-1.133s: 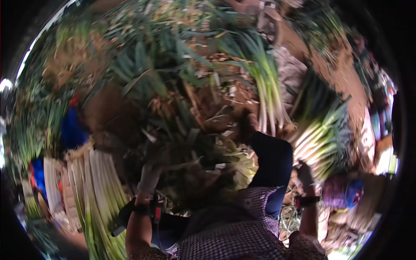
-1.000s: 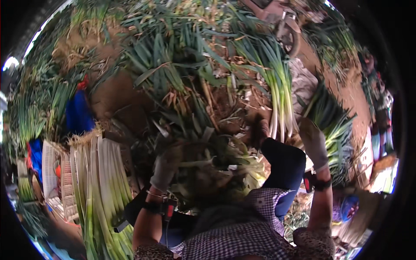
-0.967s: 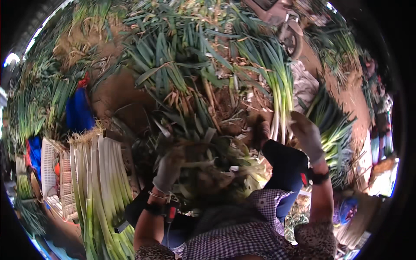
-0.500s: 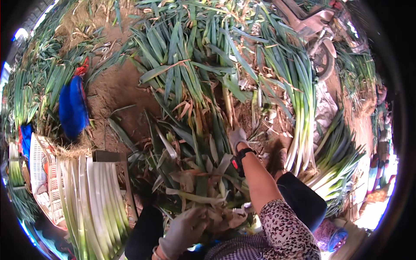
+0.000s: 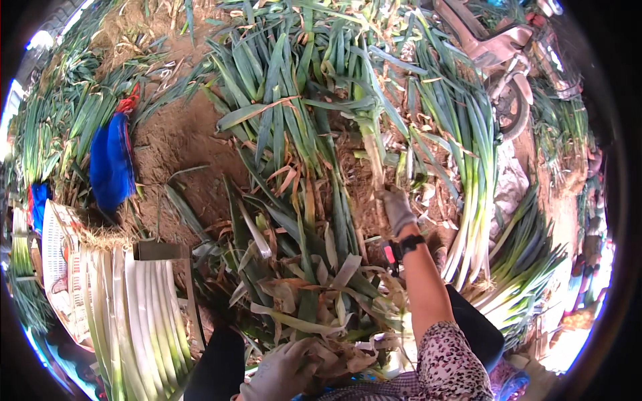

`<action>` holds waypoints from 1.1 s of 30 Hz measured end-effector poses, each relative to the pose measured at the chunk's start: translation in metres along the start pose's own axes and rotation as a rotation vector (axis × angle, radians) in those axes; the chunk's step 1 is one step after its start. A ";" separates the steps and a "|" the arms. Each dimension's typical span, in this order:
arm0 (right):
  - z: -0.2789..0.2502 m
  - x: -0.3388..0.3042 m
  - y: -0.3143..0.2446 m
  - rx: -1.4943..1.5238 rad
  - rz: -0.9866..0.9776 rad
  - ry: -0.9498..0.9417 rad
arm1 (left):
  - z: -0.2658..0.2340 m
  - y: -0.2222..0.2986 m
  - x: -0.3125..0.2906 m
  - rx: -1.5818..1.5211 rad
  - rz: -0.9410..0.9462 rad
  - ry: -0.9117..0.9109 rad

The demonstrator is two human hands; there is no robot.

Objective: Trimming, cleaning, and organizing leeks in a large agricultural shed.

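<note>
While your left hand curls at dry leaves, your right hand grips a leek.
It stretches away from you over littered ground; whether the left holds anything, I cannot tell.

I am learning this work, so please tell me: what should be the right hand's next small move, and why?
Probably the right hand should draw the leek toward the left hand: it seems closed around the stalk's lower end, while the left hand is much lower in view, by dry leaves.
</note>
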State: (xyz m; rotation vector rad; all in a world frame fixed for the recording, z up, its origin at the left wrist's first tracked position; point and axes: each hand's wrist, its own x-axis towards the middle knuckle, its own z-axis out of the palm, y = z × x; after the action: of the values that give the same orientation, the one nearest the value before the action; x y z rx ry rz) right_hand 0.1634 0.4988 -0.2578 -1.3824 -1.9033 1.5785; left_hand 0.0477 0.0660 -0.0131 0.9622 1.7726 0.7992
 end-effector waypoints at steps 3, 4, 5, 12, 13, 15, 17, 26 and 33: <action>-0.015 -0.078 -0.062 0.769 0.211 -0.307 | 0.006 0.003 -0.012 0.024 0.062 -0.007; -0.011 -0.102 -0.055 1.060 0.315 -0.392 | 0.007 0.005 -0.014 0.029 0.084 -0.023; 0.000 -0.132 -0.056 1.115 0.385 -0.451 | 0.007 0.007 -0.016 0.035 0.101 -0.027; 0.035 -0.372 -0.098 0.505 0.454 -0.424 | 0.025 -0.018 -0.017 0.160 0.239 0.146; 0.030 -0.400 -0.114 0.512 0.445 -0.485 | 0.028 -0.030 -0.012 0.166 0.266 0.223; 0.005 -0.453 -0.160 0.521 0.423 -0.629 | 0.033 -0.070 0.007 -0.249 0.185 0.193; -0.023 -0.492 -0.178 0.382 0.437 -0.653 | 0.025 -0.045 0.018 -1.093 -0.175 0.069; -0.071 -0.526 -0.106 0.257 0.486 -0.754 | 0.015 -0.005 0.001 -1.714 0.215 0.129; 0.124 -0.409 -0.231 0.093 -0.276 -0.398 | -0.038 0.000 -0.052 -1.475 0.439 0.452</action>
State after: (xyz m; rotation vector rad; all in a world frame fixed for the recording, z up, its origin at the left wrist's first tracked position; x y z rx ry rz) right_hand 0.1629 0.1120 0.0357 -0.7656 -2.0932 1.8708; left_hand 0.0256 0.0163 0.0222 0.1026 0.7797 2.2416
